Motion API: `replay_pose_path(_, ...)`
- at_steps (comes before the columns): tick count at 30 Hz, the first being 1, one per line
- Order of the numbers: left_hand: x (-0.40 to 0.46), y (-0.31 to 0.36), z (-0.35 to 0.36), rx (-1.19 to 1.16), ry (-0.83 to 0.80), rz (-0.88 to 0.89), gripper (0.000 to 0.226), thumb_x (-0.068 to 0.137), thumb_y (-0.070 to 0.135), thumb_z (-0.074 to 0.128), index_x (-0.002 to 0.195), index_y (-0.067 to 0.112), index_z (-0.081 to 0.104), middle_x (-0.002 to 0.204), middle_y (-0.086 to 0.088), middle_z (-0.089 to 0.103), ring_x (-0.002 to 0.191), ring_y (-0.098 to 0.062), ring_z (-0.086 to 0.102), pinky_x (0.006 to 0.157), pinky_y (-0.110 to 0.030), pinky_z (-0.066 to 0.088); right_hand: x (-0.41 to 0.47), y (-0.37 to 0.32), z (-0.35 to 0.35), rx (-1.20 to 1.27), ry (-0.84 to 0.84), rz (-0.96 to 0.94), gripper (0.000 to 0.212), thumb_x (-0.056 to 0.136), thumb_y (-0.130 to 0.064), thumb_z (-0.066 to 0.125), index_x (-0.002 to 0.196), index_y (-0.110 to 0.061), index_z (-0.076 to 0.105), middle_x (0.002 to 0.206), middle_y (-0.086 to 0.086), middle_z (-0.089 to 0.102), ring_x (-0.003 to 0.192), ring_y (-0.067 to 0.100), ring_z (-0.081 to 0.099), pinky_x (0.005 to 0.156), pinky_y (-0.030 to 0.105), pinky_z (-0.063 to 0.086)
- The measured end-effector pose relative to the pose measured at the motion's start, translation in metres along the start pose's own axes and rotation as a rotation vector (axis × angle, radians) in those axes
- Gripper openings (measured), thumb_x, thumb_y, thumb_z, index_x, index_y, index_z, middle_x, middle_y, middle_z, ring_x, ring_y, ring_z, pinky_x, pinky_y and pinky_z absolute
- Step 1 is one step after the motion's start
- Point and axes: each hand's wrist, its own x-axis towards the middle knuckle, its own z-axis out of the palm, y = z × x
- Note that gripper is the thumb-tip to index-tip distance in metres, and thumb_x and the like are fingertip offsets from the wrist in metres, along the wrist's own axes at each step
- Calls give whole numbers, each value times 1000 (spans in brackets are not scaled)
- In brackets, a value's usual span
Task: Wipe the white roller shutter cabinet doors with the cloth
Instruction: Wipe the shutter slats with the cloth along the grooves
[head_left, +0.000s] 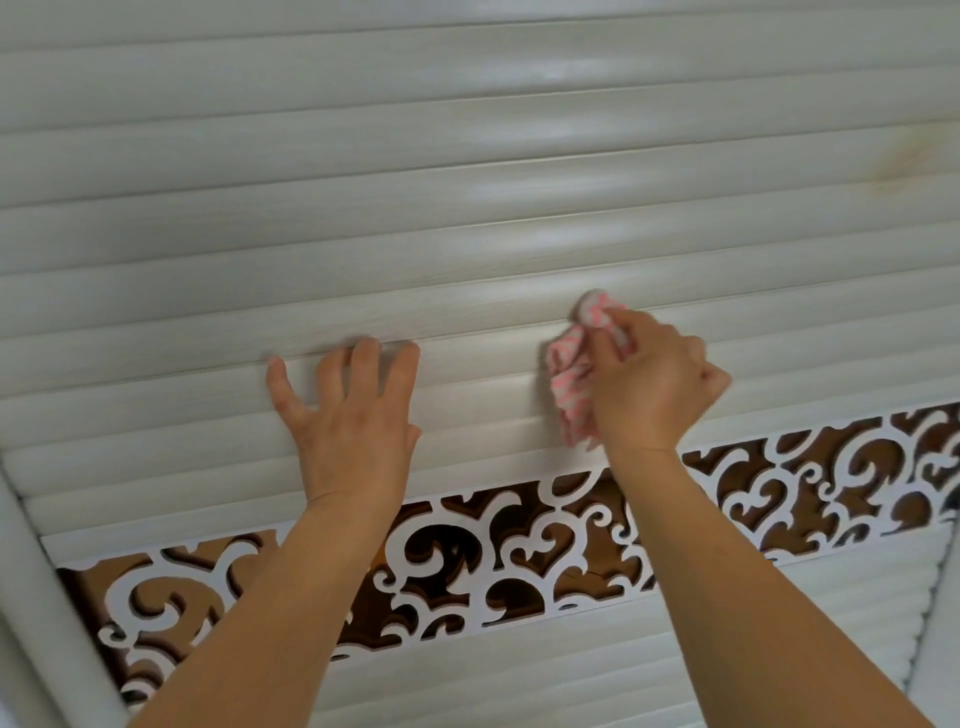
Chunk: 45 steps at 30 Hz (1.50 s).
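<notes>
The white roller shutter door (467, 218) fills the view, its horizontal slats running across. My right hand (654, 384) grips a bunched pink-and-white cloth (571, 384) and holds it against the slats right of centre. My left hand (353, 421) lies flat on the slats left of centre, fingers spread and straight. A brownish stain (898, 166) shows on the slats at the upper right.
A carved white scroll-pattern band over a brown backing (519, 556) crosses the door below my hands. More white slats (519, 670) continue under it. A rounded white frame post (41, 597) runs down the left edge, and a wavy slat edge (935, 587) shows at the right.
</notes>
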Motion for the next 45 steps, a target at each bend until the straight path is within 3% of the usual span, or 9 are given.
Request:
replay_pose_path(4, 0, 3, -1, 19, -21, -23, 85, 55, 25, 87, 125, 23, 39, 123, -12, 48, 115, -28, 30, 102, -66, 13, 6, 0, -3, -56, 12, 122, 22, 94, -38, 52, 111, -33, 64, 88, -2, 62, 92, 19, 48, 76, 31, 20)
replay_pose_path(9, 1, 3, 1, 6, -10, -28, 84, 51, 23, 89, 122, 22, 42, 120, -13, 49, 112, -29, 34, 101, -67, 14, -36, -37, 14, -195, -73, -379, 11, 78, -30, 69, 89, -28, 69, 75, -2, 63, 80, 24, 54, 76, 34, 23)
replay_pose_path(14, 2, 3, -1, -11, -26, -32, 81, 54, 23, 88, 124, 21, 47, 120, -13, 48, 113, -32, 34, 102, -68, 12, -21, -20, 10, -219, -154, -640, 45, 56, -28, 83, 98, -28, 70, 99, 0, 63, 95, 22, 37, 86, 39, 22)
replay_pose_path(18, 4, 2, -3, -3, -59, -31, 79, 59, 25, 85, 127, 20, 46, 122, -13, 46, 115, -31, 31, 104, -67, 8, 1, 8, -16, -270, -155, -389, 38, 65, -27, 82, 101, -27, 70, 112, 2, 61, 104, 27, 44, 87, 36, 21)
replay_pose_path(24, 3, 7, -7, 24, -153, -48, 85, 65, 21, 80, 134, 22, 30, 130, -9, 33, 120, -26, 23, 106, -62, -1, 22, 28, -25, -290, -73, 87, 30, 97, -28, 47, 124, -24, 57, 130, 4, 49, 113, 27, 42, 89, 37, 28)
replay_pose_path(31, 20, 49, -16, 34, -28, 196, 80, 61, 8, 76, 131, 22, 41, 133, -7, 38, 123, -25, 31, 104, -64, 3, -17, 14, -10, -304, -105, -453, 66, 54, -7, 85, 116, -20, 65, 113, 5, 65, 94, 32, 60, 83, 39, 30)
replay_pose_path(34, 34, 72, -24, -19, -43, 241, 76, 82, 14, 60, 142, 27, 15, 147, -4, 18, 138, -24, 15, 106, -63, -4, 1, 30, -18, -361, -126, -566, 61, 56, -16, 86, 113, -22, 67, 113, 2, 65, 95, 32, 60, 84, 39, 23)
replay_pose_path(40, 43, 85, -20, 80, -36, 203, 87, 86, 25, 59, 146, 25, -5, 140, -3, 23, 132, -24, 22, 108, -62, -4, 49, 82, -44, -441, -142, -133, 43, 85, -29, 62, 126, -35, 51, 136, -5, 50, 118, 25, 43, 93, 39, 26)
replay_pose_path(45, 55, 95, -12, 113, 73, 131, 95, 54, 25, 87, 138, 25, 41, 112, -8, 50, 103, -26, 38, 105, -60, 8, 77, 90, -38, -254, 3, -1, 33, 95, -22, 47, 127, -28, 55, 135, 1, 50, 117, 26, 41, 90, 37, 24)
